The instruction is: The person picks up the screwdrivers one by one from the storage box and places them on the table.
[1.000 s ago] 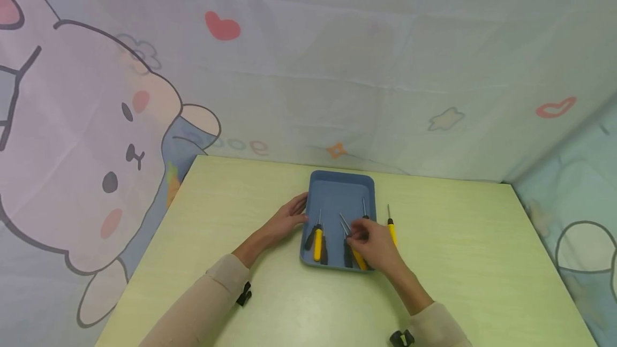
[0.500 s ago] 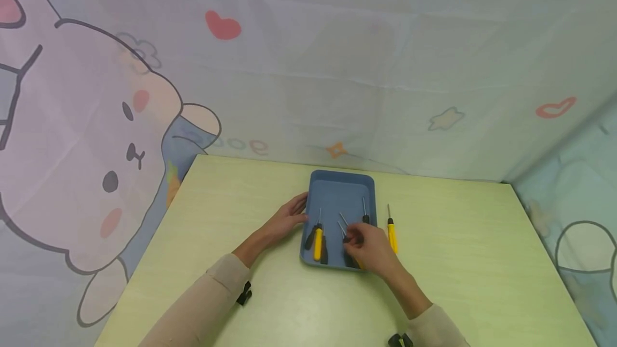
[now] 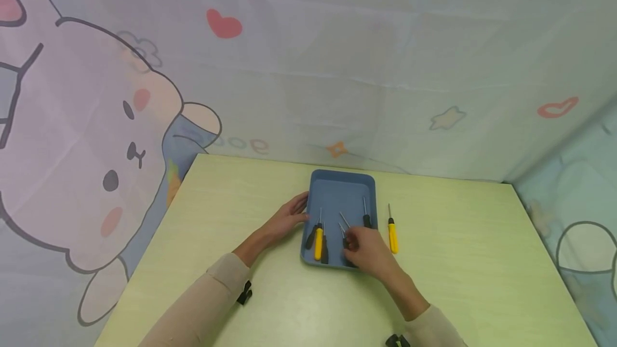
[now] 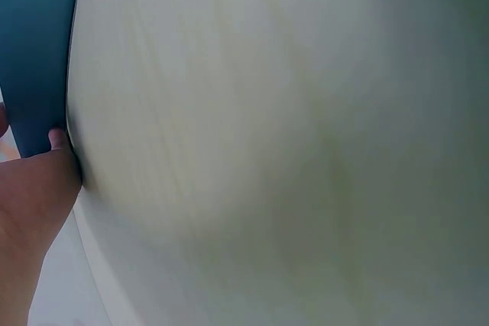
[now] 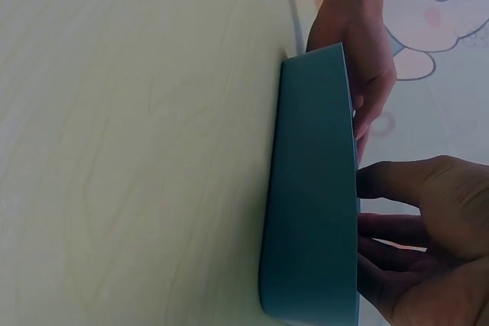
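A blue tray [image 3: 333,195] holds several screwdrivers with yellow or black handles. My left hand [image 3: 285,218] holds the tray at its left edge, the thumb over the rim and the fingers along the outer wall. My right hand [image 3: 368,248] reaches in over the near right part, its curled fingertips at a black-handled screwdriver [image 3: 345,241]. In the right wrist view the tray wall [image 5: 313,188] hides those fingertips, so I cannot tell whether they grip it. A yellow screwdriver [image 3: 318,243] lies near the tray's left side, and a black one [image 3: 367,220] at its right side.
One yellow screwdriver [image 3: 393,236] lies on the pale table [image 3: 458,240], right of the tray. A cloth with cartoon prints [image 3: 308,68] hangs behind the table. Small black clips [image 3: 245,293] show beside the sleeves.
My right hand has shifted slightly toward the near side and left within the tray, uncovering more of the screwdriver at the right side. The left hand and tray stay put.
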Motion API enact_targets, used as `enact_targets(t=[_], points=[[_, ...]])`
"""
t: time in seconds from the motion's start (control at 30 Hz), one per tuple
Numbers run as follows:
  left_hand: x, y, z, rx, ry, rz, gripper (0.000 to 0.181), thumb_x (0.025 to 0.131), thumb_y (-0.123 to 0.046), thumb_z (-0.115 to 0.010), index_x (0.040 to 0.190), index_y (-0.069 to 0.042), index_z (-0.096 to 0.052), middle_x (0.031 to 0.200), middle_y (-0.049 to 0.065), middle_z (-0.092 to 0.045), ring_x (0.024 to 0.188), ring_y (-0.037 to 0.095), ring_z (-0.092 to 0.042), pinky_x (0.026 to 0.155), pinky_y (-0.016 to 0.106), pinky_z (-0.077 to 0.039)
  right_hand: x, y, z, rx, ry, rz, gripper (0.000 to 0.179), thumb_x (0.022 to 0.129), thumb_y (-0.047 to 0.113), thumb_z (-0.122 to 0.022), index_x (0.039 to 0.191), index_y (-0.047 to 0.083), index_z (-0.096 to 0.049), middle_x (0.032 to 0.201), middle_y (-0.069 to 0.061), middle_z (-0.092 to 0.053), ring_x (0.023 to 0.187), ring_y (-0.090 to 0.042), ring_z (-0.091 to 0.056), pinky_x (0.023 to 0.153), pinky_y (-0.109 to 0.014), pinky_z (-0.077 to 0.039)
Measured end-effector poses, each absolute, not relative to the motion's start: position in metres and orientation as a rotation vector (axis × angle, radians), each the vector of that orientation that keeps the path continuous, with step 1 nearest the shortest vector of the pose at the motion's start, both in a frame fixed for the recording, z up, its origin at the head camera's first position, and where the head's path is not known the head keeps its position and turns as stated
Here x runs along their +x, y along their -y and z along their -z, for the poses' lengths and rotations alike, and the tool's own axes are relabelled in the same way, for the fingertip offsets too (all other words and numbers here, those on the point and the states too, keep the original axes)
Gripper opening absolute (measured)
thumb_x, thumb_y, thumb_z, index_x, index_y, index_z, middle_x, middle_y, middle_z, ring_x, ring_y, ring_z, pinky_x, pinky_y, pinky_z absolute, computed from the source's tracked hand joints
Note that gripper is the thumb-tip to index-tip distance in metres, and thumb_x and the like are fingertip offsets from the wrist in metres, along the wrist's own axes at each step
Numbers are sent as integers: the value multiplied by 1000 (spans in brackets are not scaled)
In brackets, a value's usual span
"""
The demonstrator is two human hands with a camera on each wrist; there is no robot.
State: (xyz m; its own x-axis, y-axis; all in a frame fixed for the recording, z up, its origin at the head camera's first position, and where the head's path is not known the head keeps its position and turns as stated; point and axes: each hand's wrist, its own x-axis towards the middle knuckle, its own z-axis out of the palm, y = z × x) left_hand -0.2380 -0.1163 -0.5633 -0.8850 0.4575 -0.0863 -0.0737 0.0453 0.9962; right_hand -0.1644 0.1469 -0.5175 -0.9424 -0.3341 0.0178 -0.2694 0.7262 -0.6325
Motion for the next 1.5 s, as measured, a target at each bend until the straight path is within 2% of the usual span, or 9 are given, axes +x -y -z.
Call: enact_targets(t=[0.33,0.7,0.9,1.17,1.5], points=[[-238,117,564,387,-1949,-1903,72,106,4,-52,168,0,-17,175,18,-19,161,32,-19,128,47,-26,-162,-136,525,-672,-2906,882,22,81,-1,-84,99,-2,-72,75,2,-59,71,-13,-53,67,-35,-52],[-237,117,562,406,-1940,-1905,73,105,4,-52,168,0,-17,175,18,-18,162,33,-17,128,50,-25,-163,-133,532,-668,-2909,871,19,80,0,-84,94,4,-73,76,4,-61,70,-13,-53,66,-33,-51],[-239,117,564,396,-1953,-1891,73,105,3,-54,169,-2,-18,175,16,-19,161,31,-19,128,48,-27,-163,-130,532,-616,-2907,893,15,80,-2,-81,91,3,-72,74,3,-61,68,-13,-53,64,-33,-51],[-237,116,565,390,-1939,-1925,72,105,3,-54,168,-1,-19,175,16,-20,161,31,-19,128,47,-26,-163,-130,535,-500,-2908,1011,15,82,-2,-81,95,2,-74,82,-3,-71,74,-15,-63,70,-36,-59],[-237,115,564,360,-1955,-1916,71,105,4,-54,168,-1,-21,174,17,-22,161,31,-21,128,47,-26,-167,-139,533,-466,-2875,1181,19,85,-3,-80,103,1,-76,90,-3,-72,79,-12,-64,73,-31,-59]])
